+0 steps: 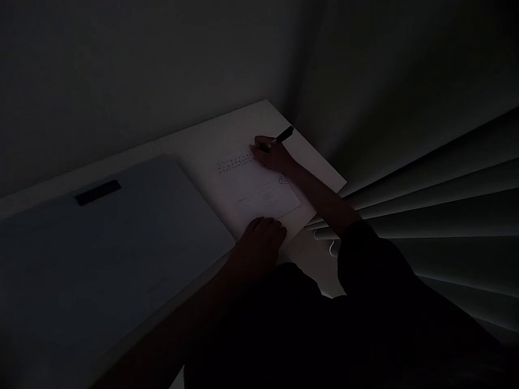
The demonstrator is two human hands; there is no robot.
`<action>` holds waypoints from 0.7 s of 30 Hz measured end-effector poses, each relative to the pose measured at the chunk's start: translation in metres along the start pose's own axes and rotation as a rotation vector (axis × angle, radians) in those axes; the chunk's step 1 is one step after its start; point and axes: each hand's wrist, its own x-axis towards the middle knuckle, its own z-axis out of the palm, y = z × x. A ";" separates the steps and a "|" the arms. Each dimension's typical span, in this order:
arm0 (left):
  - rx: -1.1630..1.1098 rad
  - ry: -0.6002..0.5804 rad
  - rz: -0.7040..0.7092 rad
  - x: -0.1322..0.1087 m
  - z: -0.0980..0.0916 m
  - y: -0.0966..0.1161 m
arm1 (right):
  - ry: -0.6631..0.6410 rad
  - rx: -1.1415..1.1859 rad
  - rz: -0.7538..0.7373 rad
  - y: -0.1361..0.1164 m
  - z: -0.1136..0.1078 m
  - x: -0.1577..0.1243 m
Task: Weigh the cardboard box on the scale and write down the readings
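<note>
The room is very dim. A white sheet of paper (251, 189) with rows of printed marks lies on a pale desk (194, 146). My right hand (271, 154) is closed round a dark pen (281, 136) whose tip rests at the upper part of the sheet. My left hand (261, 240) lies on the sheet's near edge, fingers curled down on it, holding nothing.
A large grey-blue flat pad (101, 254) with a small black bar (98, 192) on it covers the desk's left side. Window blinds (438, 189) slant along the right. Walls meet in a corner behind the desk. My dark sleeves fill the bottom.
</note>
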 end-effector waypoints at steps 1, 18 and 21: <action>0.010 0.019 0.008 0.000 0.000 0.000 | -0.007 -0.003 -0.002 0.001 0.000 0.000; 0.035 -0.013 -0.001 0.002 -0.001 0.001 | 0.023 0.020 -0.025 0.009 0.002 0.003; 0.024 -0.051 -0.005 0.002 -0.002 0.001 | 0.091 0.010 -0.068 0.004 0.001 0.000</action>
